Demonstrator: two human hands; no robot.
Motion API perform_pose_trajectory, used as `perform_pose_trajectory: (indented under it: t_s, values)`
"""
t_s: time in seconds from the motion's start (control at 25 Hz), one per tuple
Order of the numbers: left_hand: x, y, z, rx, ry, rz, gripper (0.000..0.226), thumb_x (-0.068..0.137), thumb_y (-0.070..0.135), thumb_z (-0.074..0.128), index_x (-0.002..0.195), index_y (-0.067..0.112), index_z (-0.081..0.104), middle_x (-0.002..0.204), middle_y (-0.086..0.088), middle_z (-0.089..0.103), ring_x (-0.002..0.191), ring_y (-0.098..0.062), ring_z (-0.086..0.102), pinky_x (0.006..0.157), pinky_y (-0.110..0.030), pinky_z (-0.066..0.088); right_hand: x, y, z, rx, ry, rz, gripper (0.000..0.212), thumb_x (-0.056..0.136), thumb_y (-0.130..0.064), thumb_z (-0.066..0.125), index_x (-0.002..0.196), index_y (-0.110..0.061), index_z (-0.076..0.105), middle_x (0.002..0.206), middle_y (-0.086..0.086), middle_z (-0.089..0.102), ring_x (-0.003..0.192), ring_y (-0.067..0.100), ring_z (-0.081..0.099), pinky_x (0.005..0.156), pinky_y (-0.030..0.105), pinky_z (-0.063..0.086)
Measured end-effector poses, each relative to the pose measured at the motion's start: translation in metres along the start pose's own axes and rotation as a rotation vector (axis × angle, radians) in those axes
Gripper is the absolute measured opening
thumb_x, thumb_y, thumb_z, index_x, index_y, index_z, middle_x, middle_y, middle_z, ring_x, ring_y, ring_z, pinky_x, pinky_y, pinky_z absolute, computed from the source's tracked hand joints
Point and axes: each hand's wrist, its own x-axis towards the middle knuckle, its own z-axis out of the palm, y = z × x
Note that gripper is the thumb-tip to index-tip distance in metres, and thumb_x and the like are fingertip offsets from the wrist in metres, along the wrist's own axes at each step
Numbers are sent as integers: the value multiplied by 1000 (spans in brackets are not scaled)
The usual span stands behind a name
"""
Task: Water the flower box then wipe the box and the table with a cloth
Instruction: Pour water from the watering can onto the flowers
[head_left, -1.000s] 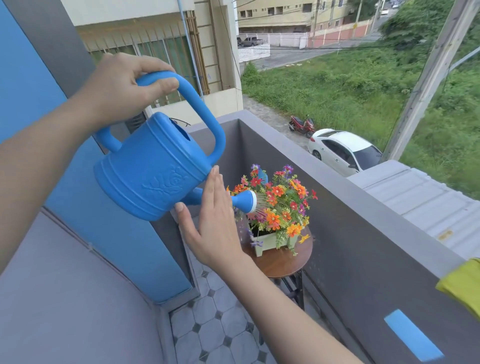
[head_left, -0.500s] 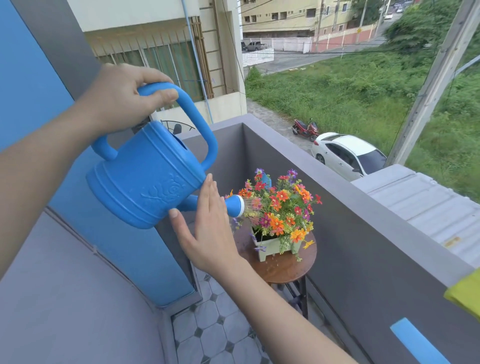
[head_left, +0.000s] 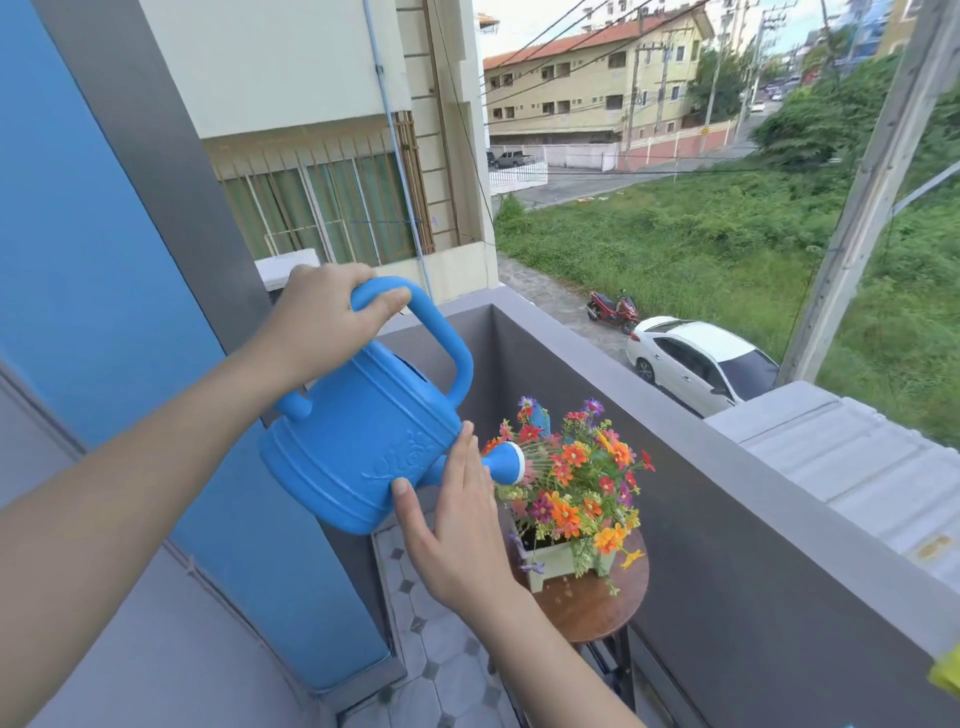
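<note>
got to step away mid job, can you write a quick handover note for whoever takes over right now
Left hand: closed round the top handle of the blue watering can, which is tilted toward the flowers.
Right hand: open, flat against the can's front by the spout, steadying it.
Flower box: stands on the small round table beside the balcony wall. Water is spraying from the spout head onto the flowers.
Done: watering is under way; drops already show on the table.
Left: finish pouring, set the can down, then wipe box and table. A yellow thing, perhaps the cloth, shows at the right edge on the wall top.
</note>
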Motion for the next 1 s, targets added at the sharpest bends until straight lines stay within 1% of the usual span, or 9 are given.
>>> perform_pose_trajectory:
  t_s: [0.16, 0.28, 0.36, 0.44, 0.52, 0.64, 0.76, 0.88, 1.0]
  values:
    - [-4, 3, -2, 11, -90, 65, 36, 91, 36, 55, 69, 9, 58, 57, -4, 47, 55, -11, 42, 52, -22, 29, -13, 2, 7, 4, -66, -3, 105, 69, -80, 1, 147, -12, -18, 151, -10, -24, 139, 0, -19, 116, 24, -9]
    - [-5, 9, -6, 11, -117, 106, 36, 90, 36, 56, 65, 11, 56, 55, -4, 45, 52, -11, 40, 48, -19, 28, -24, 2, 7, 31, -62, -5, 102, 71, -81, 3, 146, -16, -21, 150, -12, -26, 139, -2, -21, 112, 17, -12]
    - [-3, 16, -8, -12, -106, 119, 34, 90, 37, 56, 66, 13, 58, 55, -7, 47, 51, -13, 40, 48, -16, 32, -25, 1, 4, 41, -19, -6, 98, 73, -80, 6, 145, -19, -24, 150, -13, -27, 134, -9, -28, 109, 12, -15]
    - [-1, 21, -7, -28, -49, 115, 36, 90, 39, 55, 71, 9, 62, 59, -14, 52, 53, -17, 42, 50, -17, 32, -21, -1, -3, 45, 26, -2, 95, 75, -78, 9, 143, -21, -26, 149, -14, -28, 130, -13, -31, 109, 13, -14]
    - [-1, 24, -5, -32, 13, 71, 41, 91, 40, 52, 66, 7, 53, 56, -12, 47, 55, -20, 40, 51, -21, 30, -15, 0, -13, 31, 54, 0, 91, 77, -76, 10, 141, -23, -27, 150, -13, -26, 133, -9, -27, 112, 17, -11]
    - [-3, 27, -5, -16, 56, 6, 44, 94, 39, 48, 64, 8, 42, 55, -10, 43, 60, -24, 40, 51, -31, 30, -9, 3, -25, 26, 64, -35, 92, 79, -72, 11, 146, -17, -18, 149, -14, -19, 139, 0, -17, 117, 25, -6]
    - [-7, 37, -11, 11, 41, -18, 44, 94, 37, 47, 61, 10, 38, 55, -7, 40, 56, -19, 37, 49, -31, 26, -10, 0, -31, 25, -10, -43, 96, 77, -72, 9, 148, -12, -14, 150, -12, -17, 142, 4, -13, 119, 29, -5]
    - [-11, 50, -17, 36, -28, -9, 40, 93, 37, 50, 58, 18, 43, 55, -4, 41, 56, -13, 38, 50, -30, 26, -21, -4, -33, 48, -85, -50, 98, 79, -71, 16, 149, -9, -12, 158, 0, -11, 140, 3, -14, 117, 26, -8]
    - [-10, 60, -20, 87, -92, 3, 38, 91, 38, 53, 64, 11, 52, 54, -5, 41, 55, -14, 40, 50, -30, 26, -37, 0, -37, 100, -119, -86, 91, 86, -62, 27, 148, -9, -13, 158, 0, -11, 141, 3, -14, 118, 26, -7]
